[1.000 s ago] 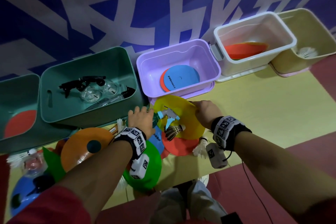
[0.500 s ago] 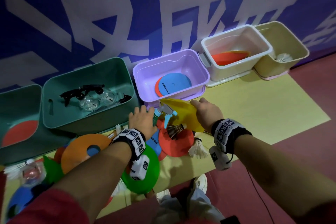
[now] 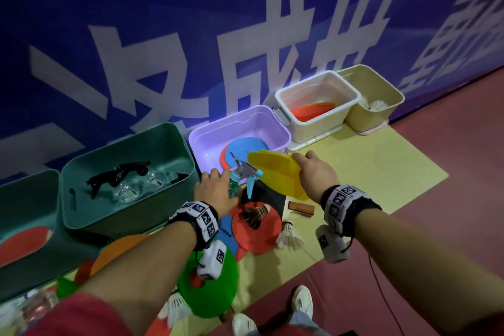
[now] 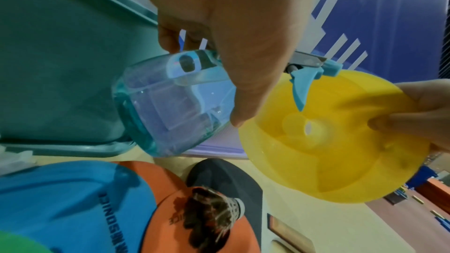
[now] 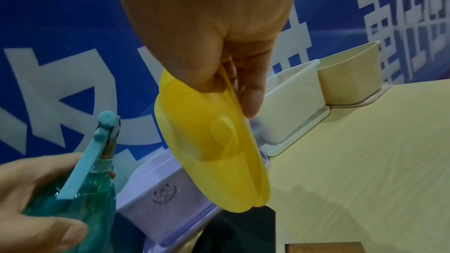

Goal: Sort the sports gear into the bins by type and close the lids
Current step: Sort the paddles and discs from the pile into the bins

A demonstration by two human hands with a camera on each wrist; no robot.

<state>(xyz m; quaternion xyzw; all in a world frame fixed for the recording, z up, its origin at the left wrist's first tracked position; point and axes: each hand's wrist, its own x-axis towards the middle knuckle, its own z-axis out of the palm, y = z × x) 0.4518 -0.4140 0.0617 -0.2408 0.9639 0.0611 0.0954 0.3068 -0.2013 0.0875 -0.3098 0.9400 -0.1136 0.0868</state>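
Note:
My right hand (image 3: 313, 177) pinches the rim of a yellow disc (image 3: 275, 172) (image 4: 328, 138) (image 5: 214, 141), held tilted in the air by the front edge of the purple bin (image 3: 281, 128). That bin holds a blue disc (image 3: 245, 148) over an orange one. My left hand (image 3: 215, 191) grips a teal spray bottle (image 3: 234, 185) (image 4: 170, 103) (image 5: 80, 195) beside it, nozzle up. On the mat below lie a red disc (image 3: 261, 229) with a dark shuttlecock (image 3: 255, 214) on it, a blue disc (image 4: 68, 199) and a white shuttlecock (image 3: 289, 237).
A green bin (image 3: 174, 139) at left holds goggles (image 3: 117, 174). A white bin (image 3: 346, 84) with an orange disc and a beige bin (image 3: 392, 90) with a shuttlecock stand at right. A black paddle (image 3: 270, 194), green (image 3: 218, 297) and orange discs lie near my feet.
My right hand has lifted the yellow disc off the pile, up and toward the purple bin, uncovering the black paddle. My left hand has raised the spray bottle.

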